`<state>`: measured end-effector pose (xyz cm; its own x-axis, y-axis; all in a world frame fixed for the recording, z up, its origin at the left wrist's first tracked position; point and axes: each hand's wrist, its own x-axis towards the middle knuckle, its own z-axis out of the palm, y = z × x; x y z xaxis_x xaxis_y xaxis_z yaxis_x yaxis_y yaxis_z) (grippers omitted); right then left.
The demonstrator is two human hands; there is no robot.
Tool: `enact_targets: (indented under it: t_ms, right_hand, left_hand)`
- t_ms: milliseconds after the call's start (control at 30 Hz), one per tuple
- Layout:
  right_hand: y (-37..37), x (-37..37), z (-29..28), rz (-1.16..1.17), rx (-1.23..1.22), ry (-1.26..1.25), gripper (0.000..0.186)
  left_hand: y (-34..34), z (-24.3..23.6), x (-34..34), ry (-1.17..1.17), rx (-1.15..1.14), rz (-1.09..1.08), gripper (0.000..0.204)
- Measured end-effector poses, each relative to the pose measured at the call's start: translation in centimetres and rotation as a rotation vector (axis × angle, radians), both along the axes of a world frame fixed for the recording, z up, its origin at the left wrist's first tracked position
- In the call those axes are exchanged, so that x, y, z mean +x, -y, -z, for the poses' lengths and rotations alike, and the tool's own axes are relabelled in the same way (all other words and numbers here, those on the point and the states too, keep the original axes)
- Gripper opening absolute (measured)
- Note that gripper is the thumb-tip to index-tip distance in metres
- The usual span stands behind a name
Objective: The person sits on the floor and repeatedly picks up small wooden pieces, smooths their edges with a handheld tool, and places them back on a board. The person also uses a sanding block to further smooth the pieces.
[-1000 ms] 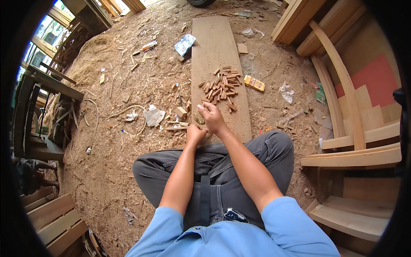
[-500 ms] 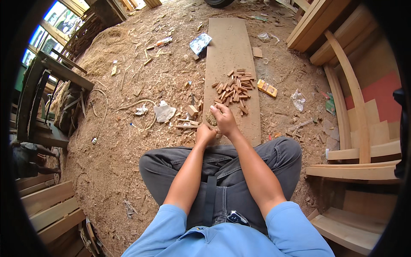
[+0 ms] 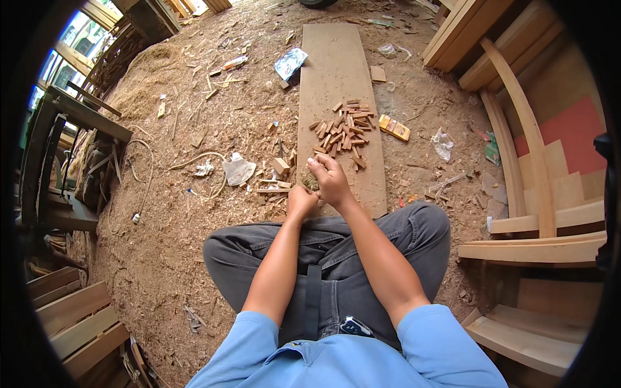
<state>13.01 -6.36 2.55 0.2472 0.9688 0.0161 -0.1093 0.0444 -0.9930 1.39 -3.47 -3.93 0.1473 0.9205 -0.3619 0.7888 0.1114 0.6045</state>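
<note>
My left hand point(image 3: 302, 202) is closed, back upward, over the near end of a long brown board point(image 3: 333, 58) lying on the ground. Just beside and a little beyond it, my right hand point(image 3: 332, 182) has its fingers curled in, thumb uppermost. The two hands come together at the fingers. Whatever they hold is too small and covered to make out. Past my right hand, a loose pile of small reddish-brown wooden pieces point(image 3: 348, 132) rests on the board.
A yellow packet point(image 3: 394, 127) lies right of the board, a blue-and-white packet point(image 3: 290, 64) left of it. Wood scraps point(image 3: 280, 166), a whitish scrap point(image 3: 239, 169) and a cord point(image 3: 194, 159) lie among shavings. Wooden frames point(image 3: 533, 142) stand at right, stacked planks point(image 3: 77, 317) at left.
The whole view has shifted slightly, so the scene sits a little further left. My hands stay together at the board's near end, with my right hand slightly closer to my left.
</note>
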Motion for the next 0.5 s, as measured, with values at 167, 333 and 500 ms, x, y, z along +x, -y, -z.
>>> enact_targets:
  t_ms: [167, 333, 500]
  right_hand:
    - [-0.1, 0.0, -0.1, -0.035, -0.004, -0.033, 0.026]
    - [-0.7, 0.1, 0.7, -0.017, -0.022, 0.109, 0.024]
    - [-0.9, 0.0, 0.8, -0.054, 0.002, 0.067, 0.024]
  left_hand:
    - [-0.1, -0.4, 0.0, -0.049, -0.081, -0.006, 0.037]
    - [-0.5, 0.7, 0.0, -0.088, -0.203, -0.01, 0.051]
    - [-1.1, 2.8, -0.5, -0.015, -0.162, -0.042, 0.057]
